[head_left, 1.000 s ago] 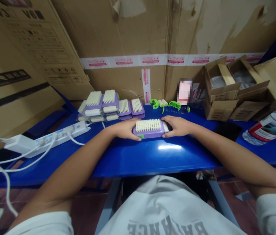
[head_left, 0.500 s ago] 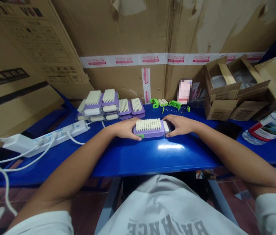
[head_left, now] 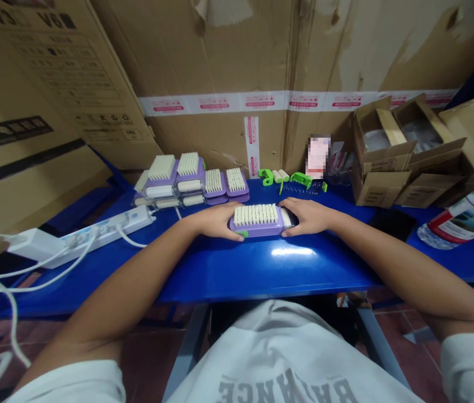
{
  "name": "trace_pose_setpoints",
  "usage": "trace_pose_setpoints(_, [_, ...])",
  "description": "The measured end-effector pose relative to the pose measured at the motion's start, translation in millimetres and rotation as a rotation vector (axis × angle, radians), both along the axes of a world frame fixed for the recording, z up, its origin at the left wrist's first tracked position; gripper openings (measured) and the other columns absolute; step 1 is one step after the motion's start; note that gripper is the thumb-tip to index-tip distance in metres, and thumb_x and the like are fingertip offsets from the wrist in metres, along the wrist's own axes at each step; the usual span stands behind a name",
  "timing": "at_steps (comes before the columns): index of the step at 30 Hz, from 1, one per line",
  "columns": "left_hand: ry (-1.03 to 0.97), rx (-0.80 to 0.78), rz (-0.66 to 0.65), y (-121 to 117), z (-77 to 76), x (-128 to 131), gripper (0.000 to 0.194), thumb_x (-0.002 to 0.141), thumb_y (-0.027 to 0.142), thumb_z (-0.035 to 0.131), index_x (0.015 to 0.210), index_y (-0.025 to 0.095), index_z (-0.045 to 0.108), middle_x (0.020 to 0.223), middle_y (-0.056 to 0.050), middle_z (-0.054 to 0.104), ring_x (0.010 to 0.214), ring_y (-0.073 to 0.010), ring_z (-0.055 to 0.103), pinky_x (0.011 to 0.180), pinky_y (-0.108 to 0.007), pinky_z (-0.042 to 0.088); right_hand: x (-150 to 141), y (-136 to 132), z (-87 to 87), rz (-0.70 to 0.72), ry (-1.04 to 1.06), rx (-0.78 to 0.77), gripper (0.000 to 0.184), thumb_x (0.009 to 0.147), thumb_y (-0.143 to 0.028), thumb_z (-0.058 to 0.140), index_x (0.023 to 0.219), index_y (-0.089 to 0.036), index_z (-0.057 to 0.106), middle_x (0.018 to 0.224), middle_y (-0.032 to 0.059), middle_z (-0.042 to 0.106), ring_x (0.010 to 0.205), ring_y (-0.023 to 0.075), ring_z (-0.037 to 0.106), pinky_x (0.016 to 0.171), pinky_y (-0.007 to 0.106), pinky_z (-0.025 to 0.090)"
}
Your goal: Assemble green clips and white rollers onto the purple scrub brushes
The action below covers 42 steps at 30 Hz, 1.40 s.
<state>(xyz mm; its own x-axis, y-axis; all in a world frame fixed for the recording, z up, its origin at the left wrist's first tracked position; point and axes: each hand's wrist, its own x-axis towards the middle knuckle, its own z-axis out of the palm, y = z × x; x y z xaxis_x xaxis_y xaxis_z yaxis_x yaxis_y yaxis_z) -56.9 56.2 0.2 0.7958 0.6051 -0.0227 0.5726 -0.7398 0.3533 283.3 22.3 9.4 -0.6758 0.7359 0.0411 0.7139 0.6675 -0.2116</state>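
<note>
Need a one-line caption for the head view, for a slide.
Head view: left hand and right hand hold a purple bristle brush at both ends on a blue table, beside stacked brushes.

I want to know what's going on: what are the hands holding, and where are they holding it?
The left hand and the right hand are holding a purple scrubbing brush with white bristles, one hand at each short end.

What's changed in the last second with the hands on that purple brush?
The right hand has slid slightly rightward at the end of the purple brush, showing a dark gap beside its white end. The left hand still holds the brush; nothing was let go. The stacked brushes stayed put.
</note>
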Motion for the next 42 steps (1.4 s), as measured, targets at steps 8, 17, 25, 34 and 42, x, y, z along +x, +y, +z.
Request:
trace_pose_setpoints(8, [-0.002, -0.009, 0.012, -2.5, 1.5, 1.4, 0.087, 0.074, 0.063, 0.084, 0.146, 0.021, 0.057, 0.145, -0.015, 0.065, 0.136, -0.0366, 0.063, 0.115, -0.045, 0.05, -0.8, -0.5, 1.0, -0.001, -0.008, 0.003, 0.087, 0.08, -0.073, 0.076, 0.142, -0.015, 0.058, 0.134, 0.0212, 0.069, 0.119, 0.0419, 0.07, 0.094, 0.052, 0.059])
trace_pose_setpoints(17, [-0.003, 0.007, -0.003, -0.7, -0.4, 0.9, 0.088, 0.075, 0.064, 0.083, 0.148, 0.023, 0.056, 0.146, -0.015, 0.065, 0.135, -0.0362, 0.064, 0.115, -0.045, 0.051, 0.9, 1.7, -1.4, 0.01, 0.001, 0.021, 0.088, 0.08, -0.074, 0.077, 0.144, -0.017, 0.058, 0.131, 0.0193, 0.07, 0.115, 0.0405, 0.071, 0.093, 0.051, 0.059])
trace_pose_setpoints(25, [0.011, 0.007, 0.019, -1.3, -0.2, 1.1, 0.091, 0.074, 0.066, 0.084, 0.148, 0.022, 0.056, 0.147, -0.015, 0.065, 0.136, -0.0359, 0.063, 0.114, -0.042, 0.051, -0.5, -0.5, 1.9, -0.015, -0.006, -0.012, 0.094, 0.079, -0.072, 0.078, 0.149, -0.013, 0.056, 0.135, 0.0214, 0.067, 0.118, 0.0424, 0.07, 0.098, 0.053, 0.058])
trace_pose_setpoints(34, [0.01, -0.008, 0.021, -1.7, 0.6, 2.1, 0.09, 0.074, 0.065, 0.084, 0.148, 0.021, 0.056, 0.147, -0.015, 0.065, 0.137, -0.0366, 0.062, 0.116, -0.044, 0.05, -1.4, -1.8, 3.4, -0.033, -0.016, -0.037, 0.096, 0.079, -0.072, 0.078, 0.151, -0.012, 0.055, 0.137, 0.0223, 0.065, 0.121, 0.0434, 0.069, 0.101, 0.054, 0.057])
trace_pose_setpoints(42, [0.021, 0.014, 0.02, -1.3, 0.8, 1.7, 0.091, 0.074, 0.068, 0.083, 0.147, 0.021, 0.056, 0.147, -0.014, 0.064, 0.134, -0.0356, 0.065, 0.115, -0.041, 0.051, 0.6, -0.4, 0.1, -0.013, 0.01, -0.02, 0.097, 0.079, -0.072, 0.079, 0.152, -0.012, 0.055, 0.136, 0.0218, 0.066, 0.119, 0.0422, 0.07, 0.1, 0.053, 0.057])
